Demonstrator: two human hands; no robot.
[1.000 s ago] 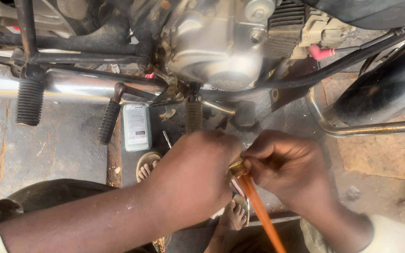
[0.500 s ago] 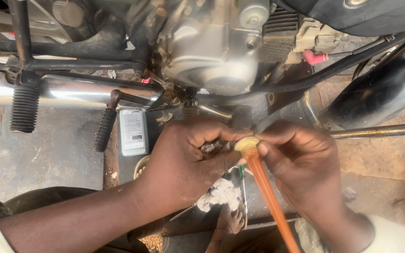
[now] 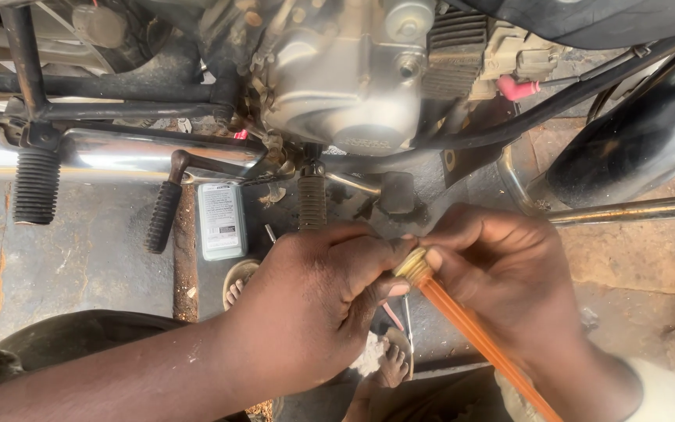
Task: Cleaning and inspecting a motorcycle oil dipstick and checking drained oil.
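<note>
Both hands meeting low in front of motorcycle engine. Right hand pinched on brass-coloured end of orange tube, steadying it; left hand fingers closed on same fitting, prob. for twisting grip. Footpeg w/ grey carton behind, on floor.

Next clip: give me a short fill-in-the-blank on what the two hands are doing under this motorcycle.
1. Both hands meet at the brass fitting on the end of an ____ tube.
2. The tube runs down past the ____ hand.
3. The left hand pinches the fitting with its ____.
4. A grey-green container lies on the ground beside a ribbed ____.

Missing: orange; right; fingertips; footpeg
</note>
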